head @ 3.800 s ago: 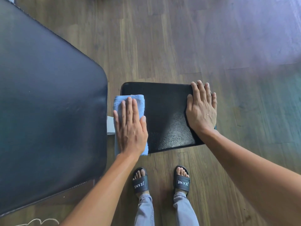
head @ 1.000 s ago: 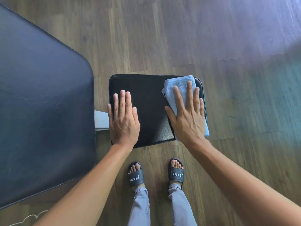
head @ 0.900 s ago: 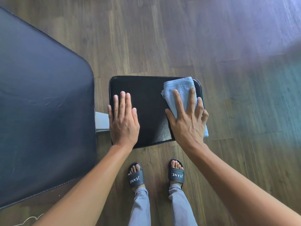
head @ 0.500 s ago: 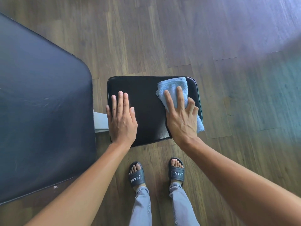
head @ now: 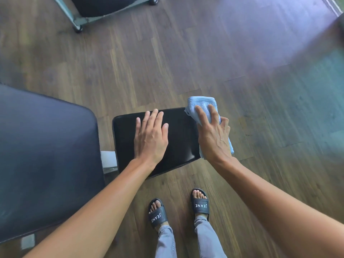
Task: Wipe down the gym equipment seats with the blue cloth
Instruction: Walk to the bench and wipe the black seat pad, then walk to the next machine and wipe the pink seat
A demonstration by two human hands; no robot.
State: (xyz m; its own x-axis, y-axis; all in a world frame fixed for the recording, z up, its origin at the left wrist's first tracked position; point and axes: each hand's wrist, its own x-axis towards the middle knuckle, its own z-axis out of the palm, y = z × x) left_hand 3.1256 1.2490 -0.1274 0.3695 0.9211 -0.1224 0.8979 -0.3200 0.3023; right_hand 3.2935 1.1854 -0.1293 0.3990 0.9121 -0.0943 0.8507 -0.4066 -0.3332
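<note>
A small black padded seat [head: 182, 138] lies below me, with a metal bracket joining it to a large dark backrest pad [head: 46, 155] on the left. My left hand [head: 150, 136] rests flat on the seat's middle, fingers spread, holding nothing. My right hand [head: 212, 135] grips the folded blue cloth [head: 202, 105] at the seat's right edge. The cloth pokes out past my fingers at the far right corner and hangs below my palm over the side.
Wooden plank floor [head: 242, 62] surrounds the seat. Another piece of equipment with a grey metal frame [head: 81, 19] and a dark pad stands at the top left. My feet in black slides [head: 200, 204] stand just in front of the seat.
My right hand has closed on the cloth and carried it to the seat's right edge. My left hand has slid from the seat's left side to its middle. The view has tilted up.
</note>
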